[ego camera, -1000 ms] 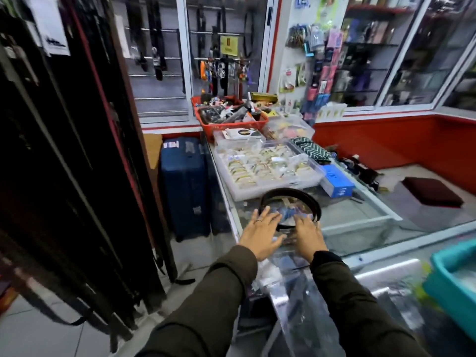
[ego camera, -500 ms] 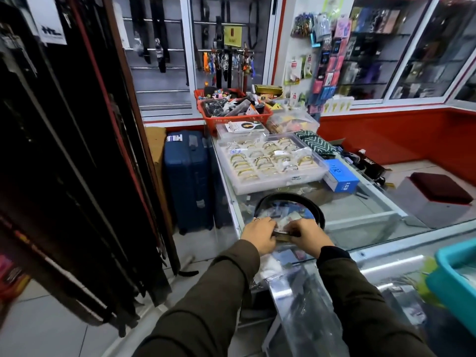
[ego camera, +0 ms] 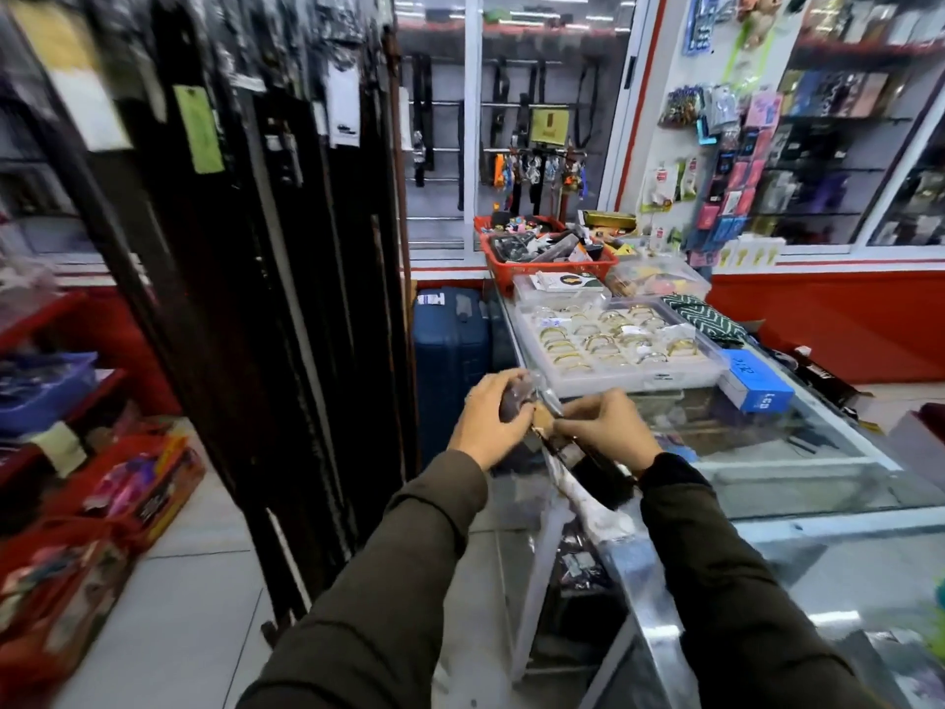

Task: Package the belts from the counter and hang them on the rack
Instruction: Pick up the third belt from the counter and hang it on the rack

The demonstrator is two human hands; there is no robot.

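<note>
Both hands grip a belt [ego camera: 595, 465] in clear plastic wrap above the near edge of the glass counter [ego camera: 797, 468]: left hand [ego camera: 488, 427] closed on what seems the buckle end, right hand [ego camera: 611, 429] pinching the wrap. A rack [ego camera: 266, 258] of hanging belts stands left.

Glossy glass counter [ego camera: 797, 468], crinkly clear plastic bag [ego camera: 583, 496]

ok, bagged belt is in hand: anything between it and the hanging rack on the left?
Nothing visible. Both hands, left hand and right hand, hold the bagged belt at the edge of the glass counter. The belt rack stands just to the left, with only open floor between.
</note>
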